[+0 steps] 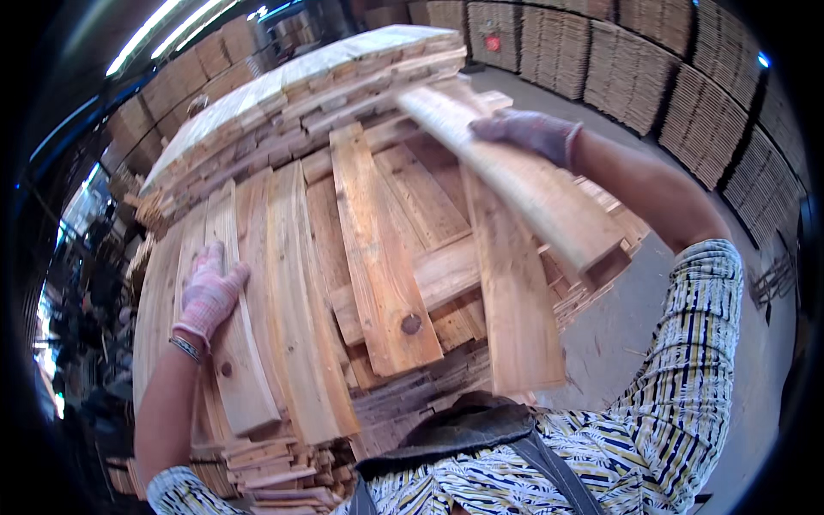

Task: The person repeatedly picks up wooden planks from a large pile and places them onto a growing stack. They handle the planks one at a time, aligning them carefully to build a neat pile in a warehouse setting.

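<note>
My right hand [528,136], in a greyish work glove, is closed on the far part of a wooden plank [532,193]. This plank slants across the right side of the stack, its near end raised and slightly blurred. My left hand [210,290], in a pinkish-white glove, lies on a narrow plank [245,378] at the left, fingers stretched out and thumb apart. Between my hands a knotted plank [382,266] lies loose across other boards. Another loose plank [515,300] sits partly under the held one. A crosswise board [429,279] shows beneath the knotted plank.
A taller pile of planks [300,77] rises at the far side of the stack. Large stacks of boards [635,69] line the back right, above a grey floor [601,335]. Lower board ends [283,472] jut out near my body. Ceiling lights [167,30] shine at upper left.
</note>
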The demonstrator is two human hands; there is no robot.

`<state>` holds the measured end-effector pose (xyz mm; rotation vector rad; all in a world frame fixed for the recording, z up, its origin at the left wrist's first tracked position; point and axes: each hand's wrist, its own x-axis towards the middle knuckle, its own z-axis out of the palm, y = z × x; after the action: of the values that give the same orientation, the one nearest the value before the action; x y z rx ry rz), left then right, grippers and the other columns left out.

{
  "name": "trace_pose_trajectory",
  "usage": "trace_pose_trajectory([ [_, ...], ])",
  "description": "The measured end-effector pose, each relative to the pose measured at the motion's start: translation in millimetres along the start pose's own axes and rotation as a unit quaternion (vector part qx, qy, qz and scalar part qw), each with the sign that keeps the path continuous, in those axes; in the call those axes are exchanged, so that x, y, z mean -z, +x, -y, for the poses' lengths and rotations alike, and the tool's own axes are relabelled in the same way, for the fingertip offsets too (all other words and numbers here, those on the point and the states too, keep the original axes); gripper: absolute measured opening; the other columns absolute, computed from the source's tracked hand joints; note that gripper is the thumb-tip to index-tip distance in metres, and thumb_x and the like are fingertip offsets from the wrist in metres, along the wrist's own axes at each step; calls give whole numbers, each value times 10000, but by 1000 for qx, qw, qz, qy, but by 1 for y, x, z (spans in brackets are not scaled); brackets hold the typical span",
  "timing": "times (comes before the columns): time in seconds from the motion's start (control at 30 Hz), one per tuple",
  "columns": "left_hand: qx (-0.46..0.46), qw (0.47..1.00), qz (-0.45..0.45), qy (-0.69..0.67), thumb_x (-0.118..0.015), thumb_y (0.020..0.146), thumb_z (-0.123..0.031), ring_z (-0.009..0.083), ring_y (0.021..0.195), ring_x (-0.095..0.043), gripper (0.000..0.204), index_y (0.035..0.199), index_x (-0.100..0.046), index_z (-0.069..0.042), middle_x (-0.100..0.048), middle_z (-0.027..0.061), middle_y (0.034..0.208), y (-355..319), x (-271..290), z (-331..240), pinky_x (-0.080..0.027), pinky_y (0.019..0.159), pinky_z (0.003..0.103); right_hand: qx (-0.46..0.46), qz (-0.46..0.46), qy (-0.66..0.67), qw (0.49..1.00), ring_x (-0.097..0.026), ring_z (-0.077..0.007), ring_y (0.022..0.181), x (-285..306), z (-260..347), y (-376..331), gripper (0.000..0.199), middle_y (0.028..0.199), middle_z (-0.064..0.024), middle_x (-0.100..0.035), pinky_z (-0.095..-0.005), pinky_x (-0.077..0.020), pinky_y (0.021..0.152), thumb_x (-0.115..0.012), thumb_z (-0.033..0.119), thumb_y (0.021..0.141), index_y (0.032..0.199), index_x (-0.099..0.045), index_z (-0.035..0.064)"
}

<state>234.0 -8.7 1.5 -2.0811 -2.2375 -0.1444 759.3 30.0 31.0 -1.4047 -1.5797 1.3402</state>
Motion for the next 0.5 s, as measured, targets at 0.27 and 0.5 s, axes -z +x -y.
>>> trace_pose_trajectory([
  [0.27, -14, 999, -6, -29, -537, 905, -516, 348, 1424, -312, 766, 1484, -363, -45, -355, 228, 1517, 8, 0, -7, -253, 1164, 413, 63, -3, -82, 995, -661, -182, 846, -161, 54, 31, 504, 1016, -95, -708, -366, -535, 772, -748, 461, 806, 1092, -711, 47],
  [0.5, -66, 997, -25, -40, -523, 916, -505, 362, 1379, -370, 723, 1460, -400, -45, -426, 243, 1455, 3, 1, -16, -283, 1142, 419, 18, 61, -157, 986, -566, -238, 1164, -161, 88, 14, 742, 1292, -126, -598, -384, -436, 1014, -761, 468, 788, 1339, -551, 18],
])
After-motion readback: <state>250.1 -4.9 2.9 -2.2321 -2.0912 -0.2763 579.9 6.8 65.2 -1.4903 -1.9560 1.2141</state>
